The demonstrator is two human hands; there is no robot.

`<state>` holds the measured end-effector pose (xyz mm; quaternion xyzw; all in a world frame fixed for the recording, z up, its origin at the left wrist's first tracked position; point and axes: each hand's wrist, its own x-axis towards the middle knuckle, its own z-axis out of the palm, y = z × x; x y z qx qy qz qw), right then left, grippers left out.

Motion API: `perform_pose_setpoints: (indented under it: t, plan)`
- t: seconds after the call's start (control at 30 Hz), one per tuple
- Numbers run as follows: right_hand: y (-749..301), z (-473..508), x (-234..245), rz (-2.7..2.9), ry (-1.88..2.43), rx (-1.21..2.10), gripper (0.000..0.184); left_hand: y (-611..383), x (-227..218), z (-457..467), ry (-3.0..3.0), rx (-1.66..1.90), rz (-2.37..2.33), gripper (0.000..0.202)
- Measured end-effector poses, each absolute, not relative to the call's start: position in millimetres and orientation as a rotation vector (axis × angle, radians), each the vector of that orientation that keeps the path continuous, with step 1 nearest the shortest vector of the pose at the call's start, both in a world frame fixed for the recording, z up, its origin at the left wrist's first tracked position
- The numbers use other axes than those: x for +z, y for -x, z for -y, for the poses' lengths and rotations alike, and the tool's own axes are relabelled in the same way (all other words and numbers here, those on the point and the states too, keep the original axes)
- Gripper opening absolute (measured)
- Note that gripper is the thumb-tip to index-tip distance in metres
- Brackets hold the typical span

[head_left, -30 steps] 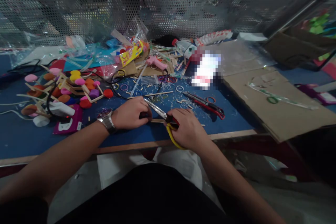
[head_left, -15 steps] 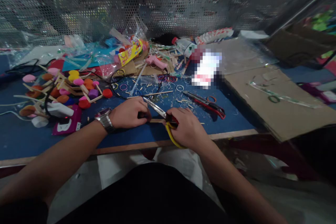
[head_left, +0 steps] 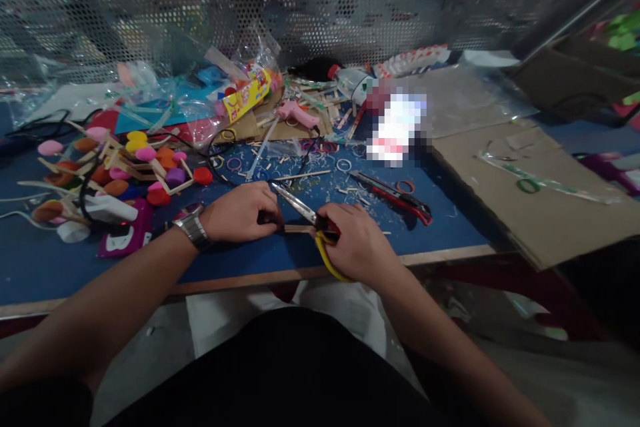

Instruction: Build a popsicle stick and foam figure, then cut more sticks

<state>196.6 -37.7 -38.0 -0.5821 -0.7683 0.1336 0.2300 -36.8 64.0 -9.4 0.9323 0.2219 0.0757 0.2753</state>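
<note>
Yellow-handled scissors (head_left: 299, 205) are in my right hand (head_left: 357, 240), their blades pointing up and left over the blue table. My left hand (head_left: 245, 212), with a metal watch on its wrist, is closed on the left end of thin wooden sticks (head_left: 298, 229) lying near the table's front edge. The sticks run to the right beneath my right hand, and a tip shows beyond it. The blade tips come close to the fingers of my left hand. How my right fingers sit in the scissor handles is partly hidden.
A red utility knife (head_left: 393, 197) lies right of my hands. Behind are a pink glue gun (head_left: 299, 114), a plastic bottle (head_left: 353, 83) and a blurred bright screen (head_left: 397, 127). Stick figures with coloured pompoms (head_left: 145, 155) stand left, cardboard (head_left: 540, 213) right. Scraps litter the blue table (head_left: 445, 227).
The view has shifted slightly. My left hand has moved a little left and down along the sticks; my right hand and the scissors are nearly still.
</note>
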Motion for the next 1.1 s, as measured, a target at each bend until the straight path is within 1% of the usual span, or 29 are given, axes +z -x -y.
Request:
perform_pose_setpoints:
  t: [0.17, 0.43, 0.6, 0.73, 0.83, 0.9, 1.0, 1.1]
  plan:
    - [-196.3, 37.3, -36.1, 2.123, 1.616, 0.375, 0.013, 37.2, -0.8, -60.2, -2.536, 0.135, -0.6, 0.012]
    - [-197.2, 36.8, -34.6, 2.142, 1.602, 0.391, 0.017, 27.9, 17.0, -40.3, -2.735, -0.132, -0.692, 0.013]
    - [-198.7, 36.6, -30.8, 2.142, 1.583, 0.384, 0.012, 31.3, 16.6, -18.6, -2.779, -0.172, -0.877, 0.018]
    - [-209.4, 38.5, -19.0, 2.091, 1.539, 0.361, 0.009, 28.8, 12.7, 1.0, -2.814, -0.047, -1.053, 0.029]
    - [-226.9, 35.1, -10.6, 2.075, 1.463, 0.28, 0.007, 20.0, 6.7, 12.1, -2.805, 0.053, -1.14, 0.038]
    - [-240.5, 26.6, -7.1, 2.13, 1.437, 0.219, 0.008, 13.0, 1.6, 16.0, -2.77, 0.081, -1.184, 0.035]
    - [-256.5, 4.0, -3.1, 2.233, 1.501, 0.161, 0.018, 4.9, -6.1, 17.2, -2.705, 0.166, -1.237, 0.025]
    - [-263.7, -23.5, 3.2, 2.366, 1.616, 0.124, 0.024, 1.4, -12.5, 16.1, -2.657, 0.264, -1.235, 0.019]
